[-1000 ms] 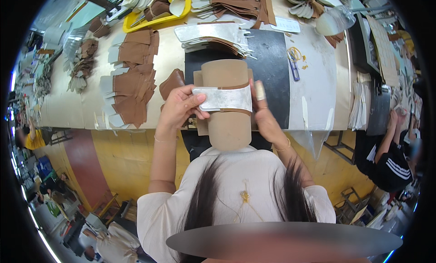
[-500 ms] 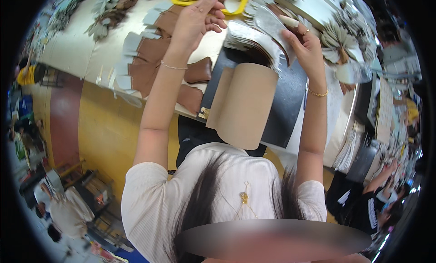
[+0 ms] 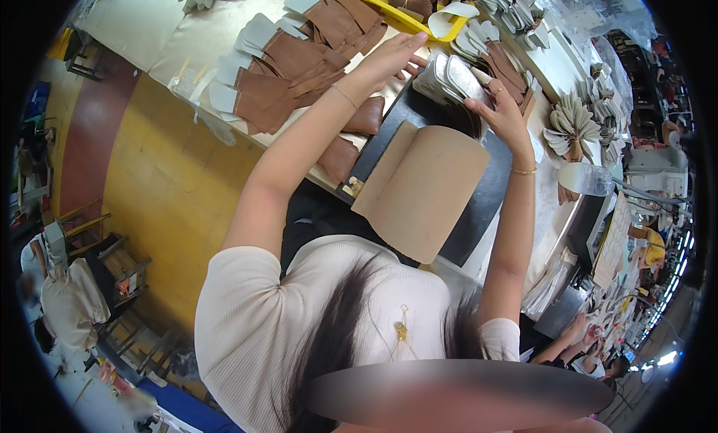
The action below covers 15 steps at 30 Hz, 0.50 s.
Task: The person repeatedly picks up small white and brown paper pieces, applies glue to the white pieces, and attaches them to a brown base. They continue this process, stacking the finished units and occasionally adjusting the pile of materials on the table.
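Observation:
My left hand (image 3: 404, 57) is held out over the table with its fingers apart and nothing in it, just left of a fanned stack of grey-white backed pieces (image 3: 435, 81). On the right side of that stack, my right hand (image 3: 502, 117) has its thumb and forefinger closed on the edge of a grey-white piece (image 3: 465, 78). A pale cover sits on the right forefinger's tip. Below the stack, a curved tan sheet (image 3: 430, 186) lies over a black board (image 3: 475, 209) at the table's near edge.
Overlapping brown leather pieces (image 3: 292, 66) with pale ends spread to the left. A yellow tray (image 3: 407, 19) holds brown bundles behind the stack. More bundled pieces (image 3: 572, 126) and a clear plastic cup-like thing (image 3: 587, 179) stand at the right. Other people work farther off on the right.
The view has turned, shifting the table. My right hand has brought the grey-white piece down against the stack, from being held up beside it. My left hand has come closer to the stack.

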Each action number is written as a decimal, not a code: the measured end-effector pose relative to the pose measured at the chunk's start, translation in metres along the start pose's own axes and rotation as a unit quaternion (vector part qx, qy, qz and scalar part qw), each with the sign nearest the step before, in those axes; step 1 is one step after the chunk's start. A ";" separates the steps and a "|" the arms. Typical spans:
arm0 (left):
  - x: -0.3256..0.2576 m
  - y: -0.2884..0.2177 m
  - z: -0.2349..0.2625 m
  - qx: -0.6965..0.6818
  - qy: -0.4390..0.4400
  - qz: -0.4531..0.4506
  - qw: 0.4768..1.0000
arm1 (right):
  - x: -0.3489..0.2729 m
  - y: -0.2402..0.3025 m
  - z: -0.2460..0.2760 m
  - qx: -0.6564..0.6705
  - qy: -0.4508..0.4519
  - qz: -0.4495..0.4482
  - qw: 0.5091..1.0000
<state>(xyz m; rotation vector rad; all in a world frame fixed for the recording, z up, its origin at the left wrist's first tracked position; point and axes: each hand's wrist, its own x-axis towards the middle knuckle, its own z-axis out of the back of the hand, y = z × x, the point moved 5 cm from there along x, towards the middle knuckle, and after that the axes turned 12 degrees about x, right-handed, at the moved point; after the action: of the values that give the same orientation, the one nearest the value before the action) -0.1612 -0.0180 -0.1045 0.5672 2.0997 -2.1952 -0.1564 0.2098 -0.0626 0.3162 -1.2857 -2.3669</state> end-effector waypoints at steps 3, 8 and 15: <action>0.000 -0.015 -0.004 0.035 -0.008 -0.033 0.999 | 0.002 -0.008 0.002 0.033 0.029 -0.018 0.999; -0.004 -0.042 -0.027 -0.045 0.036 -0.070 0.996 | 0.006 -0.017 0.006 0.204 0.054 -0.060 0.976; 0.004 -0.074 -0.056 -0.120 0.138 -0.115 0.976 | -0.017 0.009 0.026 0.240 0.014 -0.035 0.970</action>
<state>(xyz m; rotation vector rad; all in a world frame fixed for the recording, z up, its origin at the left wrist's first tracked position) -0.1736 0.0431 -0.0351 0.6723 2.6498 -2.0206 -0.1492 0.2332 -0.0413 0.5446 -1.8517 -2.0674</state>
